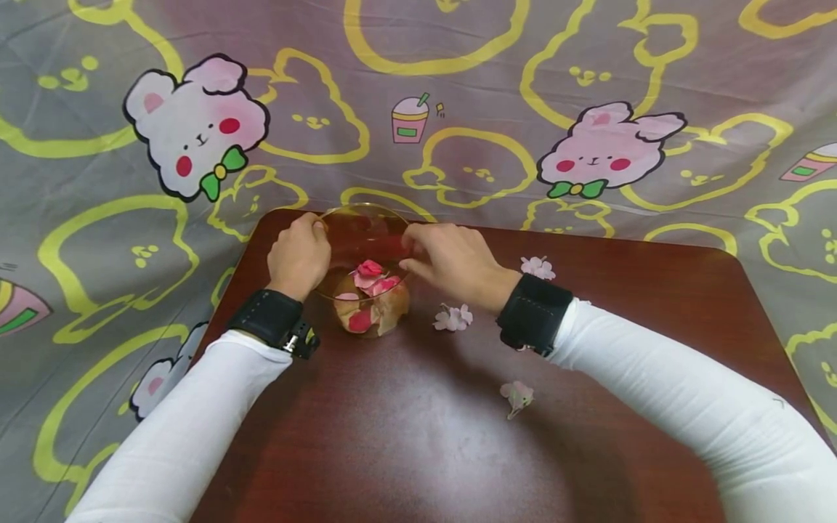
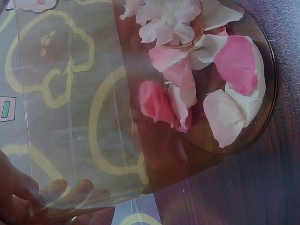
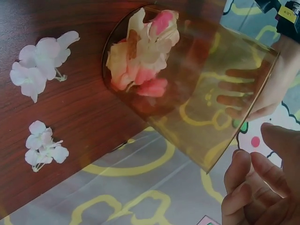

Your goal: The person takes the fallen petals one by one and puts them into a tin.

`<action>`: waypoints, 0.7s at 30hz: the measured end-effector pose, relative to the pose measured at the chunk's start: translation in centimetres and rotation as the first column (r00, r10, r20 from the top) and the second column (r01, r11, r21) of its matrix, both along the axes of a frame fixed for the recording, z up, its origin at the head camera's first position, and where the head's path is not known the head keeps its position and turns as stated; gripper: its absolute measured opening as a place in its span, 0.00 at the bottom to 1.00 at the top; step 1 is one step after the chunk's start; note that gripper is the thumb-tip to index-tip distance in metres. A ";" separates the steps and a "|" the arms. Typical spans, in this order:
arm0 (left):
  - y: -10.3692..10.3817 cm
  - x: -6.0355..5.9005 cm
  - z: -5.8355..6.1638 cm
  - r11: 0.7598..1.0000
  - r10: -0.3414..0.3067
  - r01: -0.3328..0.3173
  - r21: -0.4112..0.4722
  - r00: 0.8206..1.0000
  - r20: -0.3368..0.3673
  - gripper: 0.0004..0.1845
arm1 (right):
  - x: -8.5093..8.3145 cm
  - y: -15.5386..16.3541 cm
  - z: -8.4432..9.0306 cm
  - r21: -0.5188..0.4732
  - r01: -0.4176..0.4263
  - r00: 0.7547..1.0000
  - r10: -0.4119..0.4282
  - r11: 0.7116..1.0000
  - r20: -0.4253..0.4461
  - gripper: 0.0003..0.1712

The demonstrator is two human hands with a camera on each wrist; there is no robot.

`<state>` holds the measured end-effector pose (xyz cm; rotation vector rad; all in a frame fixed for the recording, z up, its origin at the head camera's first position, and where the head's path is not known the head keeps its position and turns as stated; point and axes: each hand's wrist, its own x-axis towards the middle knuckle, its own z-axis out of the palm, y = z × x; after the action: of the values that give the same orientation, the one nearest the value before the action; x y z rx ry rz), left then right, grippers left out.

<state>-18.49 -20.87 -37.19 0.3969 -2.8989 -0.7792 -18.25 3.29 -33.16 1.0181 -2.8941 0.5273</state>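
Note:
A clear amber glass vase [image 1: 366, 250], wide-mouthed and cylindrical, stands on the table with loose petals [image 1: 369, 280] in pink, red and cream heaped at its bottom. My left hand [image 1: 299, 254] holds the vase at the left of its rim; its fingers [image 2: 79, 187] lie along the outside of the glass. On the other side, my right hand [image 1: 454, 261] is close beside the rim. In the right wrist view its fingers [image 3: 236, 164] are loosely bent, with a gap between them and the glass and nothing held.
Pale pink blossoms lie right of the vase: one blossom [image 1: 453, 317] close by, another blossom [image 1: 538, 267] near the back edge and a third blossom [image 1: 517, 396] nearer the front. A patterned cloth [image 1: 471, 167] hangs behind the dark red-brown table [image 1: 405, 450].

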 end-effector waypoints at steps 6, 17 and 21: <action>0.0 -0.1 0.0 1.000 -0.002 0.002 0.002 1.000 0.008 0.21 | -0.4 1.1 -0.4 -0.004 0.062 0.998 -0.062 0.998 0.005 0.15; 0.0 -0.1 0.0 1.000 -0.002 0.002 0.006 1.000 0.009 0.22 | -1.4 3.3 -3.7 0.025 0.095 0.993 -0.097 0.995 0.065 0.15; -0.1 -0.1 0.0 1.000 -0.002 0.002 0.010 1.000 0.007 0.22 | -1.9 3.7 -4.7 0.082 0.127 0.989 -0.132 0.989 0.067 0.16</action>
<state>-18.57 -20.95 -37.18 0.3979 -2.9035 -0.7938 -20.11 7.00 -37.89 0.8277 -3.0399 0.4580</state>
